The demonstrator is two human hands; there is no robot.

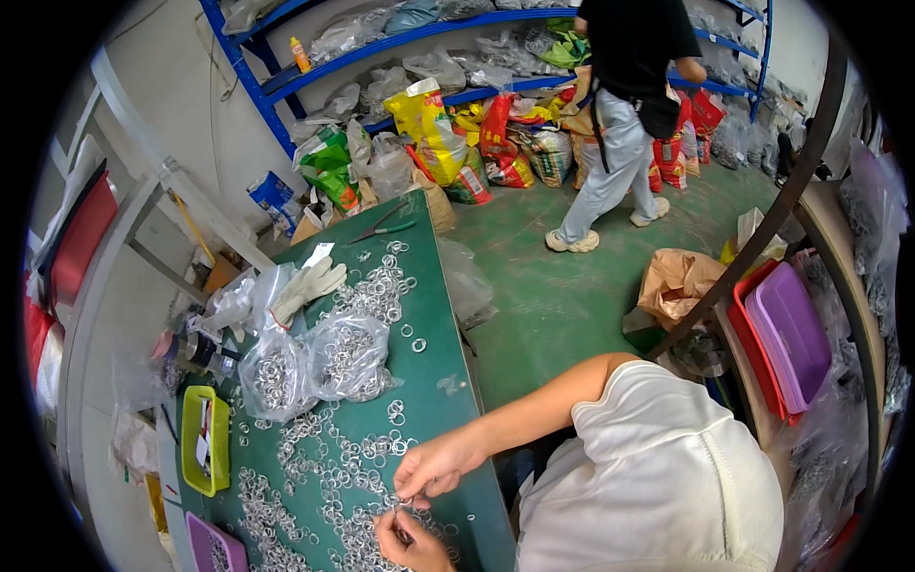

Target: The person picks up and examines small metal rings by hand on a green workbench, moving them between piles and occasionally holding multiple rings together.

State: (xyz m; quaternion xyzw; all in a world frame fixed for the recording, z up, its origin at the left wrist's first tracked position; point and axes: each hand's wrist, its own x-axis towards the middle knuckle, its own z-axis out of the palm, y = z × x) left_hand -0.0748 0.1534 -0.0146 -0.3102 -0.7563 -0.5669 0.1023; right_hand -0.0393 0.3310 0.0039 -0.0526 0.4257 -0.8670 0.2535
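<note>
Both my hands are close together over the near edge of a green-topped table. My right hand pinches a small silver metal ring between thumb and fingers. Just below it, my left hand has its fingers curled and pressed together at the ring; what exactly it grips is too small to make out. Loose silver metal rings lie scattered under and around both hands. Beyond them, two clear plastic bags filled with rings rest on the table, with a whitish work glove behind.
Green-handled pliers lie at the far table end. A yellow-green basket and a purple basket stand along the left side. A person is on the floor beyond, near blue shelving and stuffed sacks. Purple trays stand at right.
</note>
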